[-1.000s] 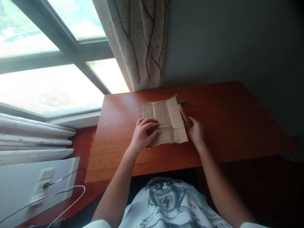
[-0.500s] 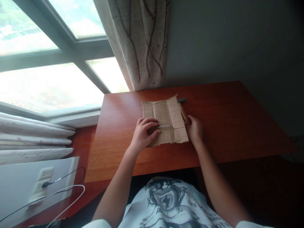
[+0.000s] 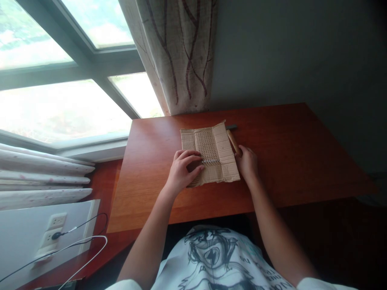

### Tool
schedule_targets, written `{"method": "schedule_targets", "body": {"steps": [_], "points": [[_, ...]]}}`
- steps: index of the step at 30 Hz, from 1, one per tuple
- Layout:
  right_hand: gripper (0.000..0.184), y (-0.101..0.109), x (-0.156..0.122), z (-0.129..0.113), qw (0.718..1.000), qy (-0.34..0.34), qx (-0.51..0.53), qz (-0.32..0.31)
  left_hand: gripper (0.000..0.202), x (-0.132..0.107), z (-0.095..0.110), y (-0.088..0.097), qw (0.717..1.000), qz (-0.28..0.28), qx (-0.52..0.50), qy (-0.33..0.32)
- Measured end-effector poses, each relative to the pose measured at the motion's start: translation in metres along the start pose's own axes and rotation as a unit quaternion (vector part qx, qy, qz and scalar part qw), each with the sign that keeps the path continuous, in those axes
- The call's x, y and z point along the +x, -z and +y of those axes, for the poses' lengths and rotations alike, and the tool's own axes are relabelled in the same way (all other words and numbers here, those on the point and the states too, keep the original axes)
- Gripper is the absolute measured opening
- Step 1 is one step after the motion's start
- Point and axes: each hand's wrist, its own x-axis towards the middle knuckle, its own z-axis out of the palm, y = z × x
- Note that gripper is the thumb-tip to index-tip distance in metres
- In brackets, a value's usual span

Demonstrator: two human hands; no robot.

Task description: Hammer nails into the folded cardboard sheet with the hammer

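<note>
A creased, unfolded piece of cardboard [image 3: 229,159] lies on the wooden table. Rows of small holes fill its middle panel, and a short row of small pale, shiny pieces, too small to name, crosses the lower part. My left hand [image 3: 183,169] rests on the left side of the cardboard, thumb and fingers apart near one end of that row. At the right edge, my right hand [image 3: 248,163] is closed round the lower end of a wooden handle [image 3: 232,141]. Past the handle's far end shows a flat grey strip [image 3: 232,127]; whether the two are joined is unclear.
The table [image 3: 287,161] meets the wall and a curtain [image 3: 181,60] at its far edge. A window [image 3: 99,64] stands to the left. Below it, cables run from a wall socket [image 3: 53,233].
My right hand and the wooden handle have shifted and turned very slightly. My left hand and the cardboard have stayed put.
</note>
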Motion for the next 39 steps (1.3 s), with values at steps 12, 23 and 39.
{"method": "schedule_targets", "body": {"steps": [12,23,39], "points": [[0.044,0.009,-0.001,-0.008,0.996,0.011,-0.086,-0.03,0.015,-0.001,0.0,0.0,1.0,-0.001,0.001,-0.001],[0.041,-0.002,-0.005,0.007,0.997,0.064,-0.046,0.0,0.016,-0.001,0.004,0.001,1.0,0.007,-0.001,-0.007],[0.039,0.029,-0.032,-0.027,0.786,-0.148,0.581,-0.15,0.056,-0.019,-0.004,0.006,0.939,0.13,-0.216,0.235]]}}
